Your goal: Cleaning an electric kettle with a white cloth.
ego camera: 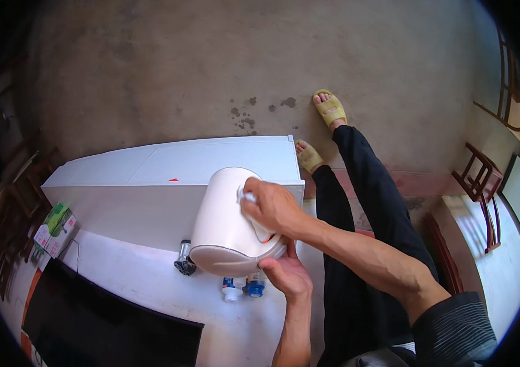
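Note:
A rounded white appliance point(218, 215), which looks like an electric kettle, lies tilted in front of me over the edge of a white cabinet. My left hand point(290, 273) holds it from below at its near right end, thumb on the rim. My right hand point(271, 206) is pressed to its side with a small wad of white cloth or tissue point(245, 195) pinched in the fingers. Below my right wrist, a curved handle-like part with an orange spot point(267, 238) is partly hidden.
The white cabinet point(223, 158) runs leftward. Behind the appliance stand two bottles point(231, 290) point(255, 286) and a clear, black-topped container point(184, 264). A black television point(113, 316) and a printed carton point(56, 229) are at left. A wooden stool point(480, 174) stands at right; wet spots point(244, 117) mark the floor.

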{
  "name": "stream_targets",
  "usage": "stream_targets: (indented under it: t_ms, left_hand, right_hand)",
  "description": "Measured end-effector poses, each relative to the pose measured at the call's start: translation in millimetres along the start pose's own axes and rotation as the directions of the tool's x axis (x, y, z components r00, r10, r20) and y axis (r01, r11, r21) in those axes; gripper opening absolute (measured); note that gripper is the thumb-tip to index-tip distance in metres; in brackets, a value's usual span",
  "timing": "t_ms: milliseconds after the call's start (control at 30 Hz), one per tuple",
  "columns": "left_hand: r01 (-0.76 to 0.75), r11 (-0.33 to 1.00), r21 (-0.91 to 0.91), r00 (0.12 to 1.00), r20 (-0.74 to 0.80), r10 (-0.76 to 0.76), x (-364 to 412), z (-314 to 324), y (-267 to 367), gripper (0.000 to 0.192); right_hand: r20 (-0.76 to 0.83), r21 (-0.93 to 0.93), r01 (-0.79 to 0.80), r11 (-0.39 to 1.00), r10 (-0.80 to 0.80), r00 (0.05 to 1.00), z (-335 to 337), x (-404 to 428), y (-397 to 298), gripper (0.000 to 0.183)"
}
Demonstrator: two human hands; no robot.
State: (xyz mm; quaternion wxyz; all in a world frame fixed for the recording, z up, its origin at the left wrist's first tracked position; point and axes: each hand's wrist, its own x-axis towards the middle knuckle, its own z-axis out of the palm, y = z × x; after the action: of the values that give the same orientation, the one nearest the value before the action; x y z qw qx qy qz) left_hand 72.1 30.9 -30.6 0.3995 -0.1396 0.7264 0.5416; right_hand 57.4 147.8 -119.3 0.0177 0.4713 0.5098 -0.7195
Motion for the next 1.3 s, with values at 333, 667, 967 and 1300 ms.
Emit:
stream_targets:
  t_ms: [333, 667, 967, 1300]
  left_hand:
    - [-0.006, 0.999, -0.035, 0.999, -0.036, 0.005, 0, 10, -2, 0.103]
    - [0.011, 0.999, -0.041, 0.999, -0.031, -0.012, -5, 23, -10, 0.102]
    - [0.005, 1.0, -0.029, 0.999, -0.032, -0.006, -5, 17, -3, 0.1]
    - [0.049, 0.998, -0.042, 0.993, -0.102, -0.053, -6, -2, -8, 0.095]
  right_hand:
    - [-0.083, -0.134, -0.033, 0.99, 0.022, 0.996, 3, 2, 12, 0.025]
    - [-0.208, -0.245, -0.239, 0.94, 0.19, 0.959, -13, 51, 51, 0.027]
    - [-0.168, -0.193, -0.022, 0.981, -0.011, 0.986, -1, 18, 23, 0.029]
    - [0.076, -0.236, 0.257, 0.937, -0.245, 0.966, 9, -20, -47, 0.024]
